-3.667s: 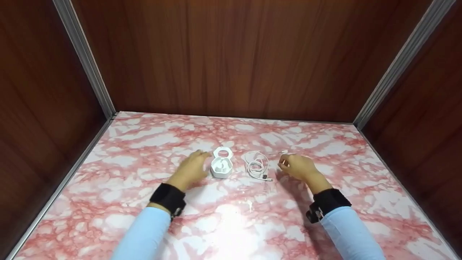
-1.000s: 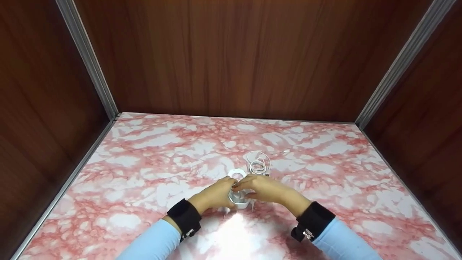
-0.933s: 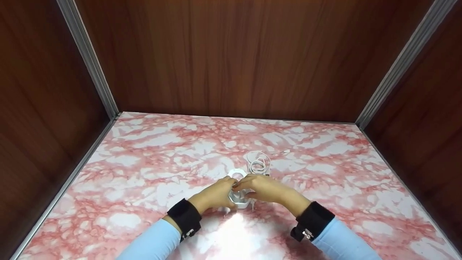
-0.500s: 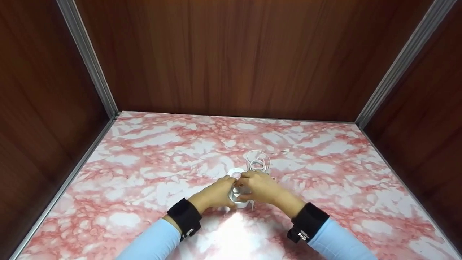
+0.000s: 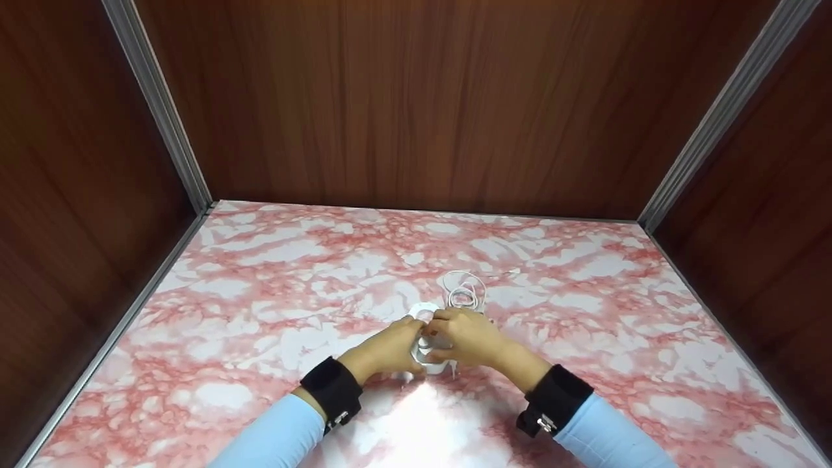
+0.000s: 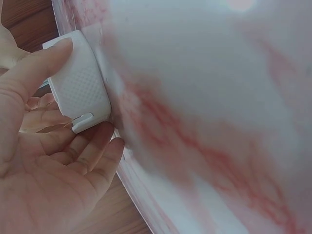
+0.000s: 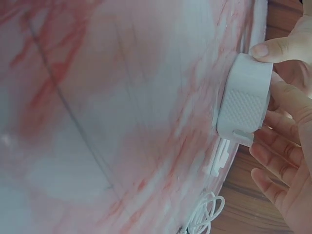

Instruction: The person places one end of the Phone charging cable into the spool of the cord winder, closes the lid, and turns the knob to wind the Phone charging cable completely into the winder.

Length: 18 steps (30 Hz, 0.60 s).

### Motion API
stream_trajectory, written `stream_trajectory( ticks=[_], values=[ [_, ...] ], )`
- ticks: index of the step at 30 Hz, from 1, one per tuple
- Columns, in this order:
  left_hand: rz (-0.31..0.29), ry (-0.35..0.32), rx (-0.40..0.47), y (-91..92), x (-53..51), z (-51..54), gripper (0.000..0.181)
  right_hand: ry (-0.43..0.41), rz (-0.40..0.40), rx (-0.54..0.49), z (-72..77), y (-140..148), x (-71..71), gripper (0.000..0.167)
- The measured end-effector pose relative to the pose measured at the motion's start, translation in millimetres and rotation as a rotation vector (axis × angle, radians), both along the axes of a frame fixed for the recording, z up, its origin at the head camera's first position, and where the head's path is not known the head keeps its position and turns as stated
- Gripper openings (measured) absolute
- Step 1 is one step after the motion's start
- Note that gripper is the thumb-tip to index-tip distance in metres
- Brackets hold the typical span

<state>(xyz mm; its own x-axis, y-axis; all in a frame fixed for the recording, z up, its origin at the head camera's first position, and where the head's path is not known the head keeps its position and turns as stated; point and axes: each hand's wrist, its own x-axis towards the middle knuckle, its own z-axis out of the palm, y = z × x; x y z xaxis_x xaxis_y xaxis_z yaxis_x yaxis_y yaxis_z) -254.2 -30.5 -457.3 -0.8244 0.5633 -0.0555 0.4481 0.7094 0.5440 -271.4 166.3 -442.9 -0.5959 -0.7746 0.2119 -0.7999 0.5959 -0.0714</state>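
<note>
A small white hexagonal case (image 5: 437, 368) sits on the table between both hands, its ring-shaped lid (image 5: 426, 306) folded open away from me. My left hand (image 5: 389, 348) grips the case's left side. In the left wrist view its thumb presses the textured wall of the white case (image 6: 80, 85), with fingers around the near end. My right hand (image 5: 478, 338) reaches over from the right, index finger and thumb bent at the case's opening. In the right wrist view the right hand (image 7: 297, 141) lies beside the case (image 7: 246, 97); whether its fingertips pinch something inside is hidden.
A coiled white cable (image 5: 478, 300) lies just behind the right hand, its plug ends mostly covered. The table (image 5: 260, 273) has a red and white marbled top. Brown wood panels (image 5: 416, 117) with metal corner posts (image 5: 162, 110) enclose the back and sides.
Both hands have come inward, and the case now stands nearer me and further right. In the last second the right hand has shifted slightly forward and left over the opening; the left has stayed still.
</note>
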Motion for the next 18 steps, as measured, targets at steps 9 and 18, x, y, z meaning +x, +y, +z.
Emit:
stream_trajectory(
  ticks=[9,18],
  values=[
    [0.047,-0.053,0.003,0.8,-2.0,-1.4,0.085,-0.141,-0.251,-0.194,25.3,33.2,-33.7,0.013],
    [0.051,-0.077,0.011,1.2,0.5,1.0,0.086,-0.242,-0.365,0.01,0.6,52.0,-43.3,0.009]
  ],
)
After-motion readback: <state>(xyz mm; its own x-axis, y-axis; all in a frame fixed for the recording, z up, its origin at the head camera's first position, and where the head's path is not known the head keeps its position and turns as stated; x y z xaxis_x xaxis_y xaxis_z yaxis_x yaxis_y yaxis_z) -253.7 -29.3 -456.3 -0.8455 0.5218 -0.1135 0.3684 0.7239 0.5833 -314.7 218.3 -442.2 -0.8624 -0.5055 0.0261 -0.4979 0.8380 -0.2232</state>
